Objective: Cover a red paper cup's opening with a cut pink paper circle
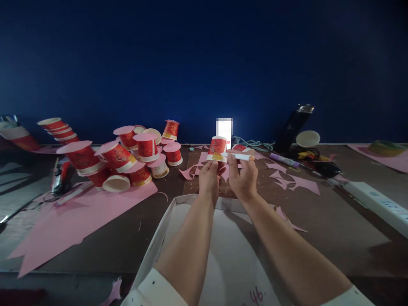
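A red paper cup (218,146) is held up by its white rim in my left hand (209,178), fingers closed round the lower edge. Closed round a white marker with an orange end (244,157) is my right hand (244,176); the marker's other end meets the side of the cup. Both hands are above the far edge of a white box lid (191,204). Another red cup (244,148) lies behind my right hand, partly hidden. Pink paper scraps (282,178) are scattered around the hands.
Red cups topped with pink discs (145,146) cluster at the left, beside large pink sheets (86,212). A purple tube (284,160), a black bottle (291,127), a white cup (307,139) and a white power strip (379,206) are at the right. A blue wall stands behind.
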{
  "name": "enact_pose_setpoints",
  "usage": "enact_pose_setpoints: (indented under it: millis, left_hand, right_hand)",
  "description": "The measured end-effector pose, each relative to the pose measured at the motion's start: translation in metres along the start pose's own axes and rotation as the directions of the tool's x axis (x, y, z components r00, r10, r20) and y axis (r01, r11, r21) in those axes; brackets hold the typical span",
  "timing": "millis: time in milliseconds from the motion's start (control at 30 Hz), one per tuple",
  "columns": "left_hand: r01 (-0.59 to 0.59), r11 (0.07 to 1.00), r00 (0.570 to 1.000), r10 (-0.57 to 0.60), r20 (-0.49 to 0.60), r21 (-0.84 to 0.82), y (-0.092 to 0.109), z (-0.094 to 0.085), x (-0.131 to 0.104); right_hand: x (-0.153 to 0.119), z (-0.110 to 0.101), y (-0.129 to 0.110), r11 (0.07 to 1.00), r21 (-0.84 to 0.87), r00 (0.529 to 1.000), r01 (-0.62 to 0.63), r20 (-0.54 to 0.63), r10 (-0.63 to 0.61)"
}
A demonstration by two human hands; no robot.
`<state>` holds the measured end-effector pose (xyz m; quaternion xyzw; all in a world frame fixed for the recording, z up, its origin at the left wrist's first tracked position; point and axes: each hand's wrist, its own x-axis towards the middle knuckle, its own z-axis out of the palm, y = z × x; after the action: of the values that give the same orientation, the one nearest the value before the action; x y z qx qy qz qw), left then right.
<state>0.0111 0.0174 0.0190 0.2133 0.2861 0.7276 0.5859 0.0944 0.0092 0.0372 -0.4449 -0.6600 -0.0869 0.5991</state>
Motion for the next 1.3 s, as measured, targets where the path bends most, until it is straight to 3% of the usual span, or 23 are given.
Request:
enact_pose_setpoints:
  millis: [567, 767, 1300]
  left_hand:
    - [0.030, 0.999, 0.999, -0.030, -0.022, -0.025, 0.0029, 0.0016, -0.0029]
    - [0.082, 0.989, 0.994, -0.091, -0.061, -0.124, 0.0044, 0.0009, -0.0033]
    - [0.090, 0.990, 0.992, -0.098, -0.080, -0.104, 0.0043, 0.0016, -0.0017]
  right_hand:
    - [0.0008, 0.0008, 0.0023, 1.000, 0.000, 1.000, 0.006, 0.009, -0.006]
    - [0.0007, 0.0018, 0.0050, 0.999, 0.032, 0.997, -0.001, -0.072, 0.003]
    - [-0.0002, 0.0008, 0.0039, 1.000, -0.003, 1.000, -0.016, 0.023, 0.016]
